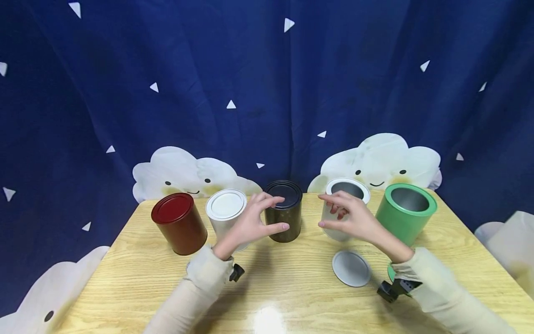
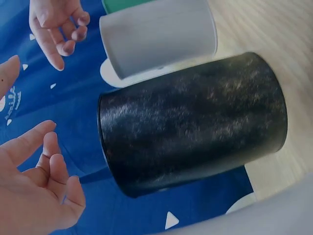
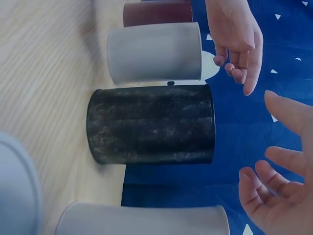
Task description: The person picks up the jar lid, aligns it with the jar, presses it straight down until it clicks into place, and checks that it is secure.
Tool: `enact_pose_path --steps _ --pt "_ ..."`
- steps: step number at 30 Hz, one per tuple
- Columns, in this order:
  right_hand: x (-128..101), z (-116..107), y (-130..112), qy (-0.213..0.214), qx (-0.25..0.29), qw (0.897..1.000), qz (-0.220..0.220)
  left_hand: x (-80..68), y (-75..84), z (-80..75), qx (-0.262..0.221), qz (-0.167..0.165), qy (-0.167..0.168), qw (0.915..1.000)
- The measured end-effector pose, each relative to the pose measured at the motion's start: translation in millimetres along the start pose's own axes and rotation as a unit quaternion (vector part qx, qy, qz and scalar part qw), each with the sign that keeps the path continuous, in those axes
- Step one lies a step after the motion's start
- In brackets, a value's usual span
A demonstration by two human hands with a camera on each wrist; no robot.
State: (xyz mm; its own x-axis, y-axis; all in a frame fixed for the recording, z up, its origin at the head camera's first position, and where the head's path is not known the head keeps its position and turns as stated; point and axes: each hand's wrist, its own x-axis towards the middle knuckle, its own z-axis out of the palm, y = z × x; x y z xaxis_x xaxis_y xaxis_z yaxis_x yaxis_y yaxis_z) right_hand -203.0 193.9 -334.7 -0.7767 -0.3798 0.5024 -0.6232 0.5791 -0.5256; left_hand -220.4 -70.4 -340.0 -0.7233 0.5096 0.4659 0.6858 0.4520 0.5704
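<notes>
A black can with its lid on stands at the middle back of the table. My left hand hovers on its near left side, thumb and forefinger spread apart, touching nothing. To the right of the can, my right hand is raised in front of an open white can, its fingers loosely bent and holding nothing. In the left wrist view the black can lies beyond the fingertips, with a gap between. The right wrist view shows the black can apart from both hands.
At the left stand a dark red can and a white can, both lidded. An open green can is at the far right. A grey lid lies on the table; a green lid is mostly hidden by the right wrist.
</notes>
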Motion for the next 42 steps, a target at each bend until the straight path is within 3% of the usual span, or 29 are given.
enact_pose_path --steps 3,10,16,22,28,42 --pt "-6.7 -3.1 1.8 -0.002 0.007 1.000 0.000 -3.1 1.0 3.9 -0.013 -0.001 -0.007 0.9999" --pt "-23.3 -7.8 10.3 0.001 0.015 1.000 -0.016 -7.6 1.5 18.8 -0.007 0.051 0.012 0.9986" --pt "-34.2 -10.6 16.8 -0.004 0.019 1.000 0.001 -8.2 4.4 26.4 -0.008 0.050 -0.003 0.9987" --pt "-45.0 -16.7 23.9 -0.003 0.000 1.000 0.000 -8.3 6.6 33.7 -0.005 0.061 -0.024 0.9979" --pt "-54.0 -23.0 29.7 0.011 -0.036 0.999 -0.002 -8.5 6.9 42.7 -0.002 0.080 -0.019 0.9966" --pt "-73.9 -28.5 46.3 -0.005 -0.047 0.999 0.002 -5.2 7.9 68.9 -0.012 0.055 -0.046 0.9974"
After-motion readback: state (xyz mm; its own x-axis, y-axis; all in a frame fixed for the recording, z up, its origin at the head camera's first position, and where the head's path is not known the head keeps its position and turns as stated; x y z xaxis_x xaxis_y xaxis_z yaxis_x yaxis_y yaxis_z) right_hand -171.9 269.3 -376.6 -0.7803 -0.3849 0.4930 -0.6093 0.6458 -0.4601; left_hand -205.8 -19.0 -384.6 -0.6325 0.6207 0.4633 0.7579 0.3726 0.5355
